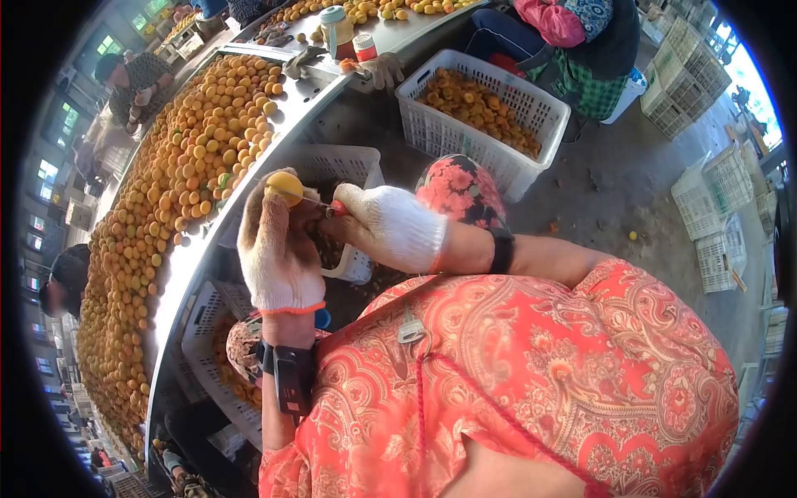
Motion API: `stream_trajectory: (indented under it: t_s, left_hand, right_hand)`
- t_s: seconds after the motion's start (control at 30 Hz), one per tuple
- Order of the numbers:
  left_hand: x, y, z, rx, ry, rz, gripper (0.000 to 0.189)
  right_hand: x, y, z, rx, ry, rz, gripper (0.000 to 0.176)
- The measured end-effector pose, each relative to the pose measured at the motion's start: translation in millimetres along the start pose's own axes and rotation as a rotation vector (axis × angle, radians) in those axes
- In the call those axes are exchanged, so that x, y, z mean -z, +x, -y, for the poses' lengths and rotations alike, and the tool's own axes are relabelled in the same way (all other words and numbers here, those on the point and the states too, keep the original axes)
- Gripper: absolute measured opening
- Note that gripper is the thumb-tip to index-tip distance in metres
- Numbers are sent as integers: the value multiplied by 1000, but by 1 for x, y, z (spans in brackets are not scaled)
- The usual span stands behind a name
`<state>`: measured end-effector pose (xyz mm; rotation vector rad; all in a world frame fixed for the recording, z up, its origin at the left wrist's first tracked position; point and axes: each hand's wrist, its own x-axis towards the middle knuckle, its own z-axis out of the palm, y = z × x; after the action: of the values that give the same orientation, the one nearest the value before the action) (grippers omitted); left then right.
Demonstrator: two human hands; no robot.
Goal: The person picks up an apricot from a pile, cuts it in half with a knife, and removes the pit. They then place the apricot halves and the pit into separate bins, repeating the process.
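My left hand (pixel 278 257), in a white knit glove with an orange cuff, is closed around a yellow-orange apricot (pixel 285 186) with its fingers underneath. My right hand (pixel 390 226), gloved the same way, grips a small knife (pixel 338 207) by its red handle. The knife's thin metal blade points left and reaches the side of the apricot. Both hands are close together above a light plastic crate (pixel 372 170), whose dark contents are partly hidden by the gloves.
A metal sorting table (pixel 286 133) piled with apricots (pixel 199 133) runs along the left. A white crate (pixel 448 124) of halved apricots (pixel 473 108) stands ahead; another crate (pixel 199 319) sits lower left. Gloves (pixel 386 70) and a jug (pixel 334 31) lie near the table edge. Other people sit nearby.
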<state>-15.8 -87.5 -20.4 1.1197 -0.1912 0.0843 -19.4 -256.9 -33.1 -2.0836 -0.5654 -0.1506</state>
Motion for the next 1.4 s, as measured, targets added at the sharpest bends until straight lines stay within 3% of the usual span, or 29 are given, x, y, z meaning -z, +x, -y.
stream_trajectory:
  t_s: [0.1, 0.2, 0.4, 0.6, 0.8, 0.87, 0.93, 1.03, 1.07, 1.17, 1.27, 1.33, 1.4]
  left_hand:
    - [-3, -1, 10, 128, -318, 58, 42]
    - [-12, -6, 10, 210, -452, -6, 44]
    - [-7, -1, 14, 283, -562, 46, 43]
    - [-13, -2, 10, 241, -397, -26, 48]
    - [-13, 0, 7, 150, -210, -39, 37]
    - [-13, 1, 5, 203, -271, -73, 32]
    - [-17, 1, 4, 258, -293, -141, 34]
    - [-19, 7, 9, 338, -338, -134, 42]
    - [-11, 5, 11, 317, -437, 72, 44]
    - [-11, 8, 14, 313, -409, -113, 43]
    - [6, 13, 13, 110, -394, -26, 37]
    - [4, 15, 6, 32, -224, -122, 36]
    - [-10, 0, -2, 25, -47, 8, 35]
  right_hand:
    - [-5, 1, -5, -9, -46, -25, 33]
    - [-4, -1, -2, 6, -77, -24, 33]
    - [-3, -2, 2, 18, -73, -43, 32]
    - [-2, -3, 2, 9, -14, -76, 31]
    - [0, -5, 0, -42, -38, -24, 29]
    - [-9, -3, -7, -33, -34, -24, 30]
    - [-6, -1, -5, 61, -164, -2, 28]
    - [-8, -8, -6, 39, -105, -50, 29]
    - [-9, -6, -10, 50, -108, -56, 28]
    - [1, 3, -5, 22, 17, -22, 25]
    - [12, 1, 2, 159, 95, -111, 25]
    - [19, 5, 10, 88, 339, -190, 27]
    - [25, 16, 7, -23, 333, -236, 29]
